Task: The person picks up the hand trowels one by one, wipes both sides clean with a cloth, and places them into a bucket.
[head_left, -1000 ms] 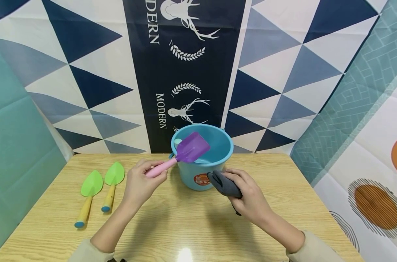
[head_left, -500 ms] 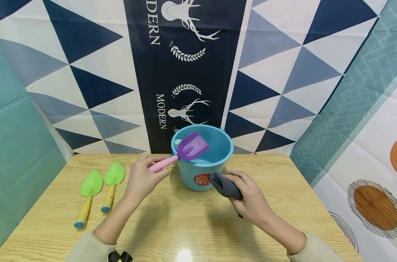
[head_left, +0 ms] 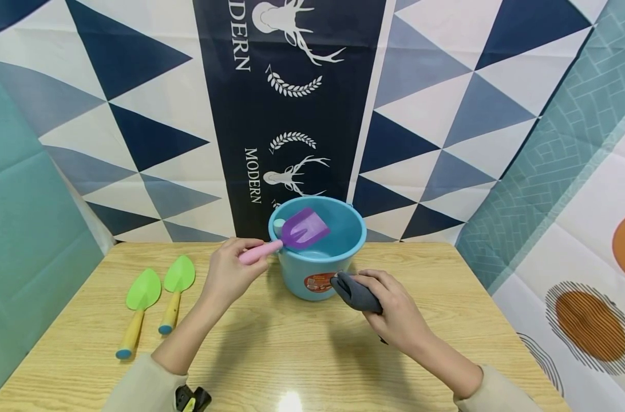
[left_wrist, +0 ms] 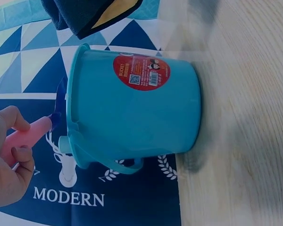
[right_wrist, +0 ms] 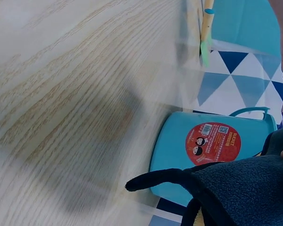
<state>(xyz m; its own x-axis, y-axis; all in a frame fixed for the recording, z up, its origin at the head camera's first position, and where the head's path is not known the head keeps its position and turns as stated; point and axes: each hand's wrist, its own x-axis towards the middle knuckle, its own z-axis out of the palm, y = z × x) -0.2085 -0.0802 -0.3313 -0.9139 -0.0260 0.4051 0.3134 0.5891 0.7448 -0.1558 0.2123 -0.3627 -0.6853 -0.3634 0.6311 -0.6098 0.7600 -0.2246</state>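
My left hand grips the pink handle of a toy shovel. Its purple blade overlaps the near left part of the mouth of a blue plastic bucket. The bucket stands upright at the table's back and bears a red oval label. A pale teal rounded end pokes up just inside its left rim. In front of the bucket, to the right, my right hand holds a folded dark grey cloth. Dark edging strips of the cloth hang loose in the right wrist view.
Two trowels with green blades and yellow handles, a front one and a back one, lie on the wooden table at left. Patterned sheeting rises right behind the bucket. Teal sheeting borders the left side.
My left hand has shifted a little right and away from me, carrying the shovel slightly further over the bucket. My right hand and the cloth have hardly moved.
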